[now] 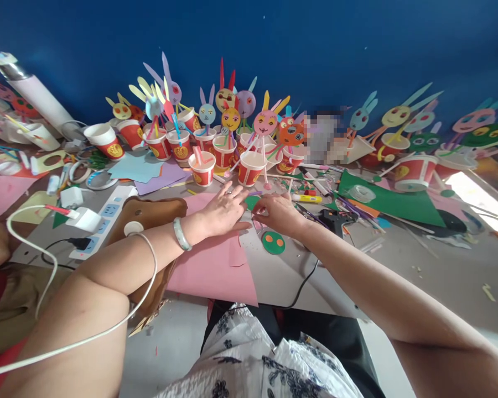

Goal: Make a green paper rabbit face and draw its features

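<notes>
My left hand (226, 209) lies over a large sheet of pink paper (216, 265), fingers stretched out and apart. Close to its fingertips, my right hand (280, 213) is closed in a pinch, and what sits between the fingers is too small and hidden to name. Beneath and between the two hands a bit of green paper (253, 201) shows. Just below my right hand lies a green paper disc (273, 243) with two orange ovals on it.
Behind my hands stand several red-and-white paper cups (251, 168) holding paper rabbit figures. A white power strip (103, 221) and brown tray (149, 204) are at left. A black glue gun (334, 218), yellow marker (306, 198) and green paper (394, 204) lie right. A white cable (108, 336) crosses my left arm.
</notes>
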The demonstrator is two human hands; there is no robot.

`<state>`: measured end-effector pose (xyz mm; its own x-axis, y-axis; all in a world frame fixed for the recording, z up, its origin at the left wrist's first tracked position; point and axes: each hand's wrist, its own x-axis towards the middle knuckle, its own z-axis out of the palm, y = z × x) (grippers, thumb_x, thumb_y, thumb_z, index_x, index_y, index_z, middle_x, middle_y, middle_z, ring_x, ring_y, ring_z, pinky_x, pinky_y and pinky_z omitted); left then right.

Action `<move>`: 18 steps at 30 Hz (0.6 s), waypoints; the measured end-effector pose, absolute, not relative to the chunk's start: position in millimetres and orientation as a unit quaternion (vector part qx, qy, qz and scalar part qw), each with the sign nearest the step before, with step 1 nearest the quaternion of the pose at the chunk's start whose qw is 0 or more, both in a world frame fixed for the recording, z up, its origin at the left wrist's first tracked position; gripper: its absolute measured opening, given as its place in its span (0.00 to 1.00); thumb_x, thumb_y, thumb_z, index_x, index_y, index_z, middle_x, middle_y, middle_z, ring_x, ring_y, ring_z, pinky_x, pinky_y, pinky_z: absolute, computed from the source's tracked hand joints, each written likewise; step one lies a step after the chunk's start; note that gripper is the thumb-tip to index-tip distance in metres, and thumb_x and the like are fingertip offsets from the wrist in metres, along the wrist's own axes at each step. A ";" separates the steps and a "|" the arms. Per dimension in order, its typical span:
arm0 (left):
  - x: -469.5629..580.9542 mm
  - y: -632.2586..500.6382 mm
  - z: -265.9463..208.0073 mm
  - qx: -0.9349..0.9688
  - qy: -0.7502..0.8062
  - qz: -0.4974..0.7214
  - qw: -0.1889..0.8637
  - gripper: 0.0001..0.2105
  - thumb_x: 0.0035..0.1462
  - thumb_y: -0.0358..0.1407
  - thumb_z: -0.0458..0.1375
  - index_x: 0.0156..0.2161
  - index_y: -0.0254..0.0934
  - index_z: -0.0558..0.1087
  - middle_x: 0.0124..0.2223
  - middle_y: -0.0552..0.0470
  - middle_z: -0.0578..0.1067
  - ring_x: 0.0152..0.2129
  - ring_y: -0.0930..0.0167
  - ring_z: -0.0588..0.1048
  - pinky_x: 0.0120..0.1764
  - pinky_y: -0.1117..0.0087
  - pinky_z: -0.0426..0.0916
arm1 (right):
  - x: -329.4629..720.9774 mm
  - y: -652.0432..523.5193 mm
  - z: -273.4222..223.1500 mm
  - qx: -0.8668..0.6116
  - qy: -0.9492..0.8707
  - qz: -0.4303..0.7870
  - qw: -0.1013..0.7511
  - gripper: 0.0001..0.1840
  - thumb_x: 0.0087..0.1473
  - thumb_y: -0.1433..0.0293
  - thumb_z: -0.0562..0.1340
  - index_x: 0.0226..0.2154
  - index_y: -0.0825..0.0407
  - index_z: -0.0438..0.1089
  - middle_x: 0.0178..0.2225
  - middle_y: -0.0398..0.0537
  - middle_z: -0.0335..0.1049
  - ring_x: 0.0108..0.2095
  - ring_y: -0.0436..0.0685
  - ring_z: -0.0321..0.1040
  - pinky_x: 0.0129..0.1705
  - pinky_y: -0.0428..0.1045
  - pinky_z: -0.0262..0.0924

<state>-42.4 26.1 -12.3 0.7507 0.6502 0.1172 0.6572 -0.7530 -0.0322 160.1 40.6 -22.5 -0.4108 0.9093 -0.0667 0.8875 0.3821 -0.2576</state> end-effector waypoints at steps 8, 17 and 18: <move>-41.5 24.6 -10.8 -0.928 -0.363 -0.080 0.042 0.11 0.66 0.32 0.54 0.40 0.30 0.79 0.45 0.40 0.79 0.52 0.56 0.74 0.65 0.44 0.60 | 157.6 36.0 -18.9 -0.534 -0.833 0.135 0.053 0.06 0.55 0.71 0.63 0.27 0.50 0.75 0.33 0.49 0.79 0.39 0.60 0.72 0.46 0.55 0.54; -26.2 11.5 -28.6 -0.964 -0.215 -0.159 0.009 0.12 0.69 0.34 0.54 0.37 0.36 0.79 0.35 0.48 0.75 0.36 0.66 0.73 0.57 0.56 0.63 | 194.4 11.3 -9.1 -0.549 -0.688 0.206 0.427 0.06 0.53 0.65 0.64 0.28 0.49 0.71 0.28 0.44 0.77 0.30 0.54 0.70 0.34 0.49 0.60; -23.6 8.6 -31.5 -0.970 -0.182 -0.163 0.007 0.12 0.69 0.34 0.54 0.39 0.37 0.79 0.35 0.48 0.75 0.36 0.66 0.73 0.58 0.57 0.62 | 196.4 11.3 -10.7 -0.555 -0.670 0.196 0.452 0.05 0.53 0.65 0.64 0.28 0.49 0.71 0.28 0.44 0.76 0.29 0.54 0.70 0.34 0.50 0.61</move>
